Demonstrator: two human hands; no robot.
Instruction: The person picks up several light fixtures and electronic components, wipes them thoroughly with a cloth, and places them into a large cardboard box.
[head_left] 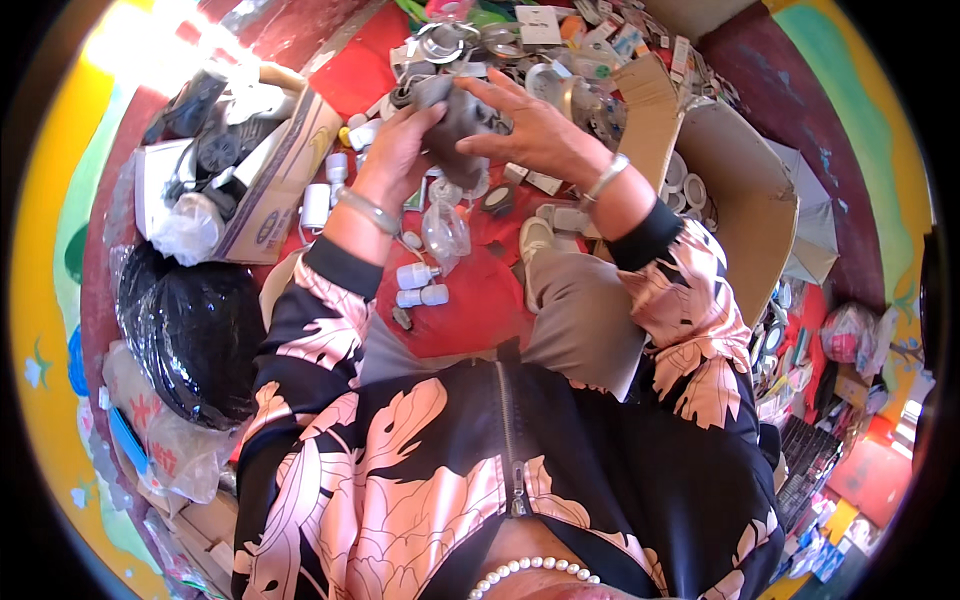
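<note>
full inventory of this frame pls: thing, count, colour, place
grey part: 1, dark grey, held in both hands, upper centre
small white parts: several, white, on the red surface below the hands
red surface: 1, red, centre, under the loose parts
left cardboard box: 1, brown, upper left, holds black and white items
right cardboard box: 1, brown, open, right, white rings inside
black bag: 1, glossy black, left
clear plastic bag: 1, clear, below the hands
mixed small parts pile: too many to count, mixed colours, top
left hand: grips the grey part, silver bracelet on wrist
right hand: on the grey part, silver bracelet on wrist
</note>
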